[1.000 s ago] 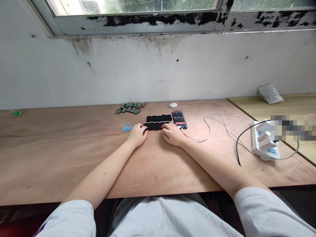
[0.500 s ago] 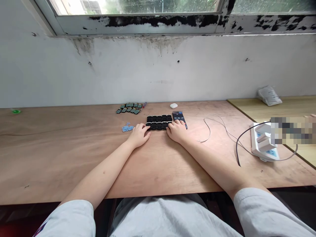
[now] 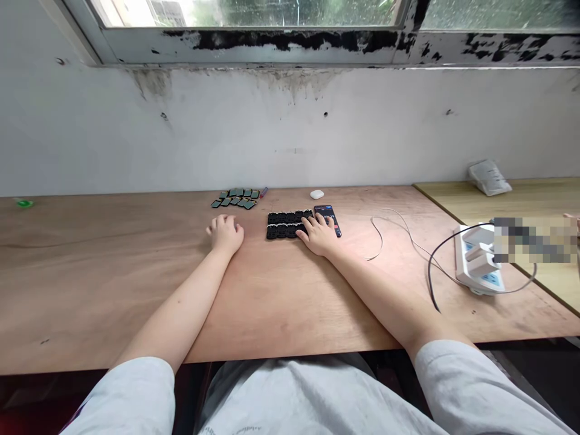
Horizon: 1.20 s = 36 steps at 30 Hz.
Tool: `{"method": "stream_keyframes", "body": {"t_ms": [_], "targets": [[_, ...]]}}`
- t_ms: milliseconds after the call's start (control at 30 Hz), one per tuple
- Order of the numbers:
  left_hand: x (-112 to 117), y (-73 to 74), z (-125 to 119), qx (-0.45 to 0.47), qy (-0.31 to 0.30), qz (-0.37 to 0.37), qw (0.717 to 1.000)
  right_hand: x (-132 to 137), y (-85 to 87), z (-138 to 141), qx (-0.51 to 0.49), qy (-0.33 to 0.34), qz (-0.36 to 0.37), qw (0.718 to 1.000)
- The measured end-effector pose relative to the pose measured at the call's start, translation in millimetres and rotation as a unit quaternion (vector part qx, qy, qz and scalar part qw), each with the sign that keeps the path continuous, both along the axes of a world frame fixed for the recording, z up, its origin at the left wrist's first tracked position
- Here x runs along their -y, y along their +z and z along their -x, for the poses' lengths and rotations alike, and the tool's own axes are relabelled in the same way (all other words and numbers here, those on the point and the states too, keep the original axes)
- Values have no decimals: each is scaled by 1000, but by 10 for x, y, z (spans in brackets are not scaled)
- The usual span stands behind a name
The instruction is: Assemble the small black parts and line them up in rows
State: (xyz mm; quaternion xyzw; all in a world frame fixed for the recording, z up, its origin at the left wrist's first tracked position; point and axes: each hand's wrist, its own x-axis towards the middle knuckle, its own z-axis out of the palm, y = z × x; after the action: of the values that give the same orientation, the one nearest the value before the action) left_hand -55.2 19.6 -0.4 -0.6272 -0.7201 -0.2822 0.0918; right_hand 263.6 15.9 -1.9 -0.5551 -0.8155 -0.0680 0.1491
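Observation:
Two rows of small black plastic parts (image 3: 281,231) lie side by side on the wooden table in front of me. My right hand (image 3: 319,235) rests with spread fingers on the right end of these rows, thumb at the near row. Just beyond its fingers lies a phone (image 3: 325,211) with a lit screen, partly covered by the hand. Left of the rows, my left hand (image 3: 226,234) is palm down with bent, slightly parted fingers. It covers the spot of the small light-blue pieces, which are hidden now. Several green circuit boards (image 3: 235,199) lie beyond it.
A purple-handled tool (image 3: 263,193) lies by the boards, and a white earphone case (image 3: 316,194) stands near the wall. To the right are a white cable (image 3: 379,241), a power strip (image 3: 480,266) with plugs and a white bag (image 3: 489,177). Another person's hand shows at the right edge.
My left hand has left the black parts and moved left over the blue pieces. My right hand has shifted slightly left, its fingers now reaching across the rows' right end.

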Motion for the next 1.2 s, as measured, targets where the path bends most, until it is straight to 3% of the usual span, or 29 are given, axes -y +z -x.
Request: {"method": "stream_keyframes", "body": {"t_ms": [67,200,433,733,800,867,1033,1200], "targets": [[-63,-7,92,12,44,51,998,20,4,-3,-4,-1,-7,1000],[-110,-45,144,16,22,122,992,126,11,-13,-1,8,-48,999],[-97,-80,142,-9,-13,101,995,314,44,-13,-2,11,-106,994],[-90,-74,148,-11,-68,66,995,333,104,-22,-14,12,-138,990],[-87,-75,152,-3,-85,50,995,328,93,-24,-14,52,-122,991],[-90,-78,167,12,-93,30,995,334,91,-20,-15,133,-95,986],[-118,-108,256,108,-102,-63,987,410,148,6,-66,327,-5,943],[-100,-120,261,210,-112,-109,965,452,179,7,-75,380,30,921]]}}
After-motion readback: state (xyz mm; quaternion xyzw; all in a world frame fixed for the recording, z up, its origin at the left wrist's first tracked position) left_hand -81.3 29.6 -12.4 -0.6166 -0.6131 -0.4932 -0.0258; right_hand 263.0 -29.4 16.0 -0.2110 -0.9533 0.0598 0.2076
